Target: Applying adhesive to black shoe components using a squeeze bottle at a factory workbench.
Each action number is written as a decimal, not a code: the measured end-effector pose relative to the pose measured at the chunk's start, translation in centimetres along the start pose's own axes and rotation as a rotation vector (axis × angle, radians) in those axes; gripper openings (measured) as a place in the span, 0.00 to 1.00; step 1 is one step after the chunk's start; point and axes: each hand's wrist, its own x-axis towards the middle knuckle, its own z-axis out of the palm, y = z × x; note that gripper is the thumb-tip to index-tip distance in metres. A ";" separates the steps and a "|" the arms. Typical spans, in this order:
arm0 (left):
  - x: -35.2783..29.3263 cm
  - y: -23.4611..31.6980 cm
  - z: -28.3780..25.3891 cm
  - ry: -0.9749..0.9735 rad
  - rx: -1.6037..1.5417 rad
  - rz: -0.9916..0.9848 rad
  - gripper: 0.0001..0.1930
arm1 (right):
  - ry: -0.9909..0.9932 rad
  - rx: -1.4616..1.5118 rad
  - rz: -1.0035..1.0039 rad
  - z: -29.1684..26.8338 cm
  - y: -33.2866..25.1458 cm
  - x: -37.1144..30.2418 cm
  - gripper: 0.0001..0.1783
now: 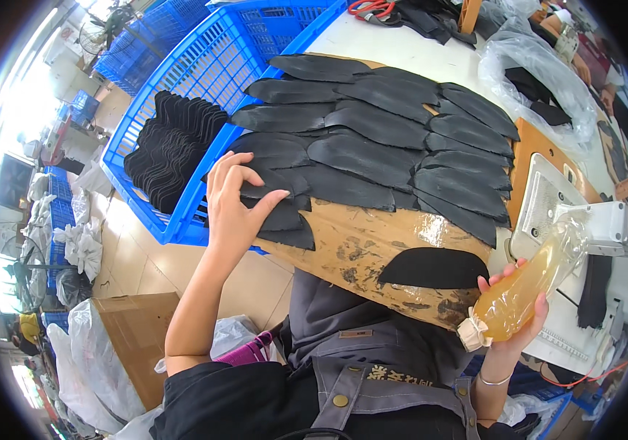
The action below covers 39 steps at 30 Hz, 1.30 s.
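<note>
Rows of overlapping black leaf-shaped pieces [372, 121], with a leathery look, cover a brown board [336, 235]. At the board's left edge my left hand [230, 202] is curled, its thumb and forefinger around the edge of a black piece [274, 182]; the exact contact is partly hidden. One separate black piece [435, 268] lies flat on the board's near part. My right hand [523, 315] is wrapped round a clear soft plastic bottle [523, 293] of amber liquid. The bottle is tilted, its pale wrapped tip pointing down and left by the board's near right corner.
A blue crate [182, 227] left of the board holds a wavy stack of black pieces [171, 150]. Red-handled scissors [371, 9] lie at the back. To the right stand a white machine [600, 224] and a clear bag [534, 70]. A cardboard box [138, 345] is at lower left.
</note>
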 end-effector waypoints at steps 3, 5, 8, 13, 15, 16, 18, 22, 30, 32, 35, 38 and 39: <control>0.0 -0.2 0.0 0.004 -0.006 0.005 0.18 | 0.002 -0.023 -0.020 -0.1 -0.4 -0.4 0.33; 0.0 -0.1 0.5 0.119 0.027 0.056 0.21 | 0.037 -0.035 -0.062 0.0 -0.6 -0.7 0.36; -0.3 2.1 0.4 0.186 0.004 0.299 0.16 | -0.029 -0.169 -0.186 1.1 -1.0 -0.3 0.37; -4.0 7.1 2.2 -0.043 -0.269 0.718 0.16 | 0.015 -0.655 -0.519 6.0 0.4 1.3 0.43; -5.0 7.5 3.3 -0.115 -0.307 0.716 0.15 | -0.252 -0.802 -0.562 7.3 0.5 1.9 0.44; -5.3 7.4 3.7 -0.109 -0.318 0.711 0.15 | -0.254 -0.815 -0.560 8.1 0.8 2.2 0.44; -5.8 7.1 4.3 -0.054 -0.324 0.744 0.14 | -0.360 -0.831 -0.417 9.5 1.3 2.7 0.43; -6.1 6.5 5.3 0.032 -0.355 0.776 0.13 | -0.613 -1.135 -0.393 9.8 2.6 4.5 0.47; -5.7 6.1 5.0 0.032 -0.429 0.766 0.11 | -0.604 -0.958 -0.332 13.8 3.6 5.6 0.34; -5.6 6.1 5.0 0.034 -0.411 0.778 0.11 | -0.918 -1.403 -0.175 13.7 1.4 6.7 0.41; -5.4 6.2 5.3 0.032 -0.414 0.813 0.11 | -0.632 -1.329 -0.302 10.8 2.1 6.0 0.45; -5.7 6.5 5.5 0.029 -0.398 0.768 0.10 | -0.589 -1.211 -0.505 6.7 2.0 7.0 0.45; -5.8 6.4 5.4 0.025 -0.387 0.762 0.10 | -0.478 -1.395 -0.394 8.1 0.8 5.8 0.42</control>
